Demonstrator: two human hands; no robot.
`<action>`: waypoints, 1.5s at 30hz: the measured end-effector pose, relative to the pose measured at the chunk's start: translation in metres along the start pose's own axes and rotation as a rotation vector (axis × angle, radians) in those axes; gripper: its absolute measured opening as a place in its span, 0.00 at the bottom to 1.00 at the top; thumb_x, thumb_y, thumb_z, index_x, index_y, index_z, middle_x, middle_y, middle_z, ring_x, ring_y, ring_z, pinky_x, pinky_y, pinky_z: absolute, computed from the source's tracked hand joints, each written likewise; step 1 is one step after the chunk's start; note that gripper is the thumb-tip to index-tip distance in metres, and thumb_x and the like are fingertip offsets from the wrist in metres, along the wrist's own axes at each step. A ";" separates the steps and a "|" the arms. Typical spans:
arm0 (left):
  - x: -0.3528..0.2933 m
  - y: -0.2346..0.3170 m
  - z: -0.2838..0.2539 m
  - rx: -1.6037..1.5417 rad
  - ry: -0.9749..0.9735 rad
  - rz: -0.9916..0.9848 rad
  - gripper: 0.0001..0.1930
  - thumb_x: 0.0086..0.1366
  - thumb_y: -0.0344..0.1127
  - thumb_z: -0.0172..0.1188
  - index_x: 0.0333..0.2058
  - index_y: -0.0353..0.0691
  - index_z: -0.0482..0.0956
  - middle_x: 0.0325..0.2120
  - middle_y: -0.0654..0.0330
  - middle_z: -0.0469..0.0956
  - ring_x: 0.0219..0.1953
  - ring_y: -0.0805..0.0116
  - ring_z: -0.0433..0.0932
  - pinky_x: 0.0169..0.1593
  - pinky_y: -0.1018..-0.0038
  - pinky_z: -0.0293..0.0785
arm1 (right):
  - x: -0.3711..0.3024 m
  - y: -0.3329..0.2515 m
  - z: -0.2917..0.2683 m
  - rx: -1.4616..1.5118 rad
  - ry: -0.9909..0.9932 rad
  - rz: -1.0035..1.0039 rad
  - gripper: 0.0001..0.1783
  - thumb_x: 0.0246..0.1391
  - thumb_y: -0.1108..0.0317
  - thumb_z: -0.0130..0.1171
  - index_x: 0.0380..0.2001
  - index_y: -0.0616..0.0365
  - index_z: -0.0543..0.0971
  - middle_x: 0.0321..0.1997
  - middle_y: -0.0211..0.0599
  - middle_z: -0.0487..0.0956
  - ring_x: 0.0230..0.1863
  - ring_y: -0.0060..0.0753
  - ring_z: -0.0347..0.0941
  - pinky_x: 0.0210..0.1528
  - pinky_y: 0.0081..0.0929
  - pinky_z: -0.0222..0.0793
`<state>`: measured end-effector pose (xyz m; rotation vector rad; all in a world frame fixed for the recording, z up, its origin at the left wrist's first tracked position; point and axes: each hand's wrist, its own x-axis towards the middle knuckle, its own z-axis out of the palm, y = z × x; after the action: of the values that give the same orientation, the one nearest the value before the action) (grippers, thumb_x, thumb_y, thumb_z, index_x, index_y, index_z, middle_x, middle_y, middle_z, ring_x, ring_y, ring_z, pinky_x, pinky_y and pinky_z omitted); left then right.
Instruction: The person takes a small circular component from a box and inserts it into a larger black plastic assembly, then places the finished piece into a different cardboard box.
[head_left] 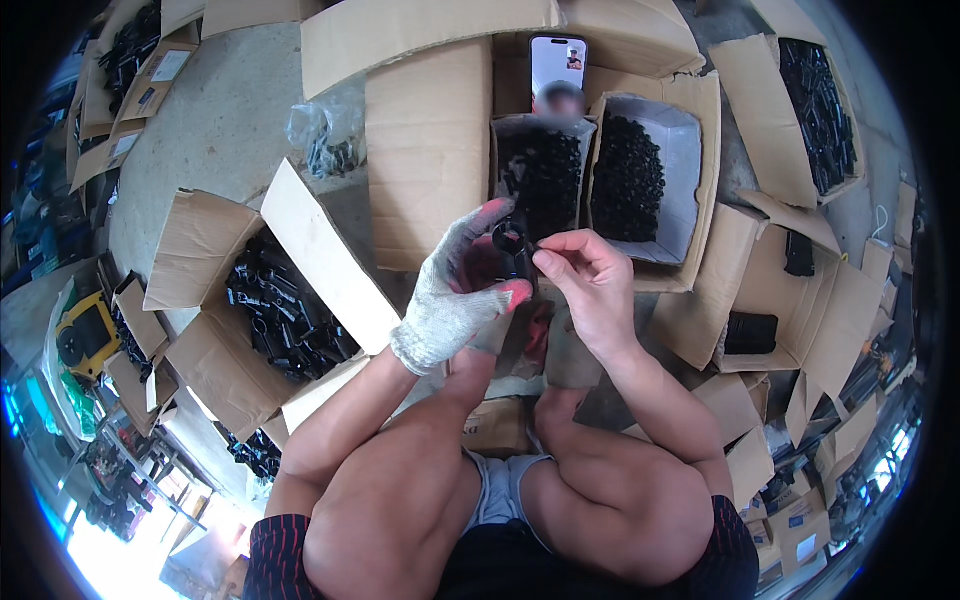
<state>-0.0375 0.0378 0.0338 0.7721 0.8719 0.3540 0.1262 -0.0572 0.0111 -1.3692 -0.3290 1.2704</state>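
My left hand (450, 290), in a grey knit glove with red fingertips, is closed round a black plastic part (514, 252) with a round ring at its upper end. My bare right hand (597, 288) sits just right of it, thumb and forefinger pinched together at the part's edge. Whatever lies between those fingertips is too small to make out. Beyond my hands, two lined compartments of a cardboard box hold small black pieces (548, 165) and more small black pieces (627, 180).
A phone (560, 75) on a video call stands upright behind the compartments. On the left, an open carton (205, 345) holds many black parts. Another carton (800, 300) at right contains a few black items. A clear plastic bag (330, 140) lies on the floor (225, 120).
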 end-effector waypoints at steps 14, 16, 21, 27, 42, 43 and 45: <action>-0.008 0.007 0.018 0.455 -0.078 0.219 0.36 0.56 0.18 0.71 0.64 0.36 0.73 0.56 0.52 0.77 0.56 0.66 0.79 0.58 0.70 0.77 | -0.018 0.000 -0.017 0.303 0.006 0.168 0.09 0.61 0.73 0.69 0.43 0.62 0.82 0.40 0.27 0.82 0.42 0.14 0.75 0.48 0.16 0.70; -0.009 0.005 0.016 0.509 -0.088 0.224 0.38 0.56 0.17 0.71 0.66 0.34 0.70 0.56 0.55 0.78 0.55 0.69 0.79 0.58 0.71 0.75 | -0.020 0.001 -0.017 0.334 0.015 0.174 0.10 0.60 0.73 0.69 0.43 0.62 0.82 0.40 0.26 0.82 0.41 0.13 0.74 0.47 0.16 0.70; -0.008 0.003 0.018 0.619 -0.080 0.267 0.39 0.56 0.18 0.71 0.67 0.36 0.69 0.55 0.57 0.79 0.54 0.71 0.79 0.57 0.72 0.75 | -0.019 0.003 -0.024 0.190 0.010 0.121 0.11 0.60 0.72 0.70 0.43 0.62 0.82 0.39 0.26 0.82 0.38 0.13 0.74 0.41 0.14 0.70; 0.001 0.016 0.038 0.916 -0.042 0.300 0.39 0.55 0.18 0.71 0.67 0.38 0.70 0.56 0.53 0.79 0.53 0.67 0.81 0.55 0.72 0.77 | -0.023 0.007 -0.021 0.047 0.039 0.070 0.12 0.61 0.69 0.70 0.43 0.64 0.82 0.36 0.28 0.82 0.31 0.11 0.72 0.30 0.15 0.69; 0.012 -0.006 0.018 0.037 -0.081 -0.291 0.30 0.69 0.38 0.68 0.64 0.31 0.70 0.54 0.54 0.80 0.54 0.68 0.79 0.59 0.68 0.79 | -0.002 -0.003 -0.041 -0.323 -0.006 -0.062 0.12 0.58 0.66 0.73 0.40 0.63 0.87 0.33 0.30 0.82 0.32 0.15 0.76 0.35 0.18 0.70; 0.013 -0.005 0.016 0.010 -0.102 -0.292 0.30 0.67 0.41 0.70 0.62 0.33 0.72 0.53 0.56 0.81 0.54 0.65 0.80 0.58 0.66 0.80 | 0.011 -0.020 -0.053 -0.477 -0.092 -0.017 0.13 0.55 0.64 0.75 0.39 0.61 0.87 0.32 0.31 0.83 0.31 0.17 0.78 0.35 0.21 0.73; 0.014 -0.017 0.011 -0.085 -0.070 -0.282 0.30 0.64 0.41 0.73 0.60 0.34 0.73 0.51 0.55 0.81 0.53 0.64 0.81 0.57 0.66 0.81 | 0.039 -0.030 -0.080 -0.701 0.008 -0.082 0.13 0.56 0.66 0.71 0.42 0.61 0.86 0.36 0.33 0.87 0.36 0.21 0.80 0.41 0.24 0.75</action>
<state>-0.0207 0.0292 0.0182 0.5699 0.8801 0.1129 0.2189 -0.0600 -0.0036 -1.9188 -0.8739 1.1205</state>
